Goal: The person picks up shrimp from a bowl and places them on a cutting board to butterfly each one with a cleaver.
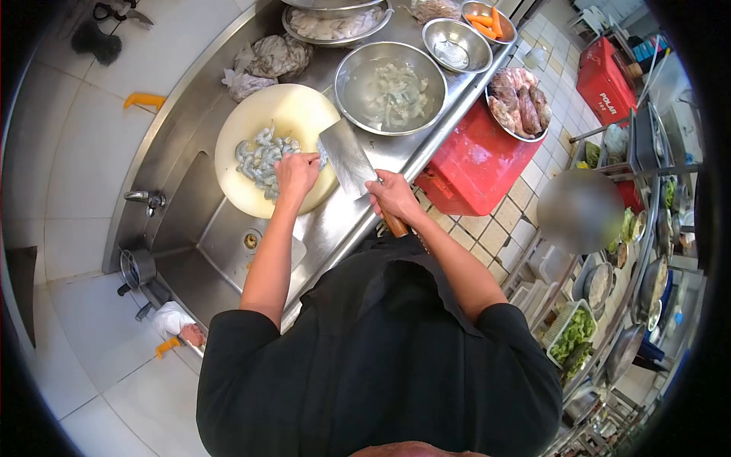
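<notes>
A round, cream-coloured cutting board point(293, 103) lies over the steel sink, with a pile of grey raw shrimp point(263, 158) on it. My left hand point(297, 174) is over the board at the right side of the pile, fingers pressed together near a shrimp by the blade. What the fingertips hold is too small to make out. My right hand point(394, 196) is wrapped round the wooden handle of a cleaver point(347, 158), its wide blade reaching over the board's right edge. Just behind the blade, a steel bowl point(439, 95) holds peeled shrimp in water.
Behind are a small steel bowl point(457, 46), a bowl of carrots point(488, 21), a colander of pale food point(337, 27) and a crumpled bag point(282, 57). Meat in a bowl point(519, 104) rests on a red box point(483, 160). A faucet point(145, 199) is at left.
</notes>
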{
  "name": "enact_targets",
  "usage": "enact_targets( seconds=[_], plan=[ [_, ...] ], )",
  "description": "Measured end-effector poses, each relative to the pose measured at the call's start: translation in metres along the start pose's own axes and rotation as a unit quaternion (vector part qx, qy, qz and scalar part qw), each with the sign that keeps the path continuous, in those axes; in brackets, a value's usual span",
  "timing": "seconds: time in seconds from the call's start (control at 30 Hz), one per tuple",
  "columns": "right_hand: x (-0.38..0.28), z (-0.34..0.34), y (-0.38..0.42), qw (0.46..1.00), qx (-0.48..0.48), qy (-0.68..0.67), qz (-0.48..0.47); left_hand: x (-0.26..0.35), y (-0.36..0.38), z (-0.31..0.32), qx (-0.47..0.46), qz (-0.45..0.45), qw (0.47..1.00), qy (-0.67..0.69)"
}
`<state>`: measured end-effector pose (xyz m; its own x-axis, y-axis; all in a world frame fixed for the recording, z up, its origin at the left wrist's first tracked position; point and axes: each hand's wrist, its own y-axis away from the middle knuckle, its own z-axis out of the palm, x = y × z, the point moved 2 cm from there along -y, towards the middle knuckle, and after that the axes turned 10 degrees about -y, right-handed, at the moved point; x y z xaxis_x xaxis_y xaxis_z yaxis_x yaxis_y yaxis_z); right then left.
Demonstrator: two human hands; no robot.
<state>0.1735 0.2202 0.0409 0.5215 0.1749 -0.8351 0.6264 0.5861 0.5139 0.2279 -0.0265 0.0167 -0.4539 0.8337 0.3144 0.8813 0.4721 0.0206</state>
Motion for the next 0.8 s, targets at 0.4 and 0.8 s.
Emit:
enact_targets(
  seconds=[0.4,0.8],
  plan=[
    [-0.002,-0.009,0.041,0.999,-0.02,0.016,0.035,0.003,0.005,0.0,0.012,-0.006,1.0,0.017],
    [-0.006,-0.026,0.073,0.994,-0.053,0.043,0.083,-0.003,0.01,0.007,0.022,-0.038,0.995,0.09]
  ],
)
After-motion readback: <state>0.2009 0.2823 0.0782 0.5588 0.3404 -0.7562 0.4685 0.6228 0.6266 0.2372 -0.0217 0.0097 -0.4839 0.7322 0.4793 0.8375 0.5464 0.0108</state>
